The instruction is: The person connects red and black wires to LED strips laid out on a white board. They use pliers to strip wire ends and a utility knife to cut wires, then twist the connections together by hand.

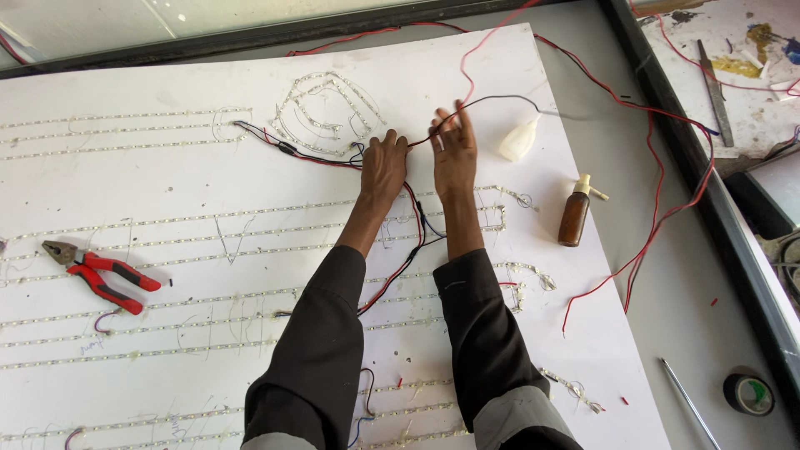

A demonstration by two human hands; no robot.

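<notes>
While both hands work, left hand (384, 169) fingers curled on red wire (421, 139), right hand (454, 152) fingers loosely pinching it

A sign-making workshop is suggested: LED strips (208, 242) are laid across a white board (167, 175), with pliers (100, 275), loose wires (658, 200) and tape roll (748, 393) nearby.

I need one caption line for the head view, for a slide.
Two hands, left hand and right hand, hold red and black wires over a white board of LED strips.
</notes>
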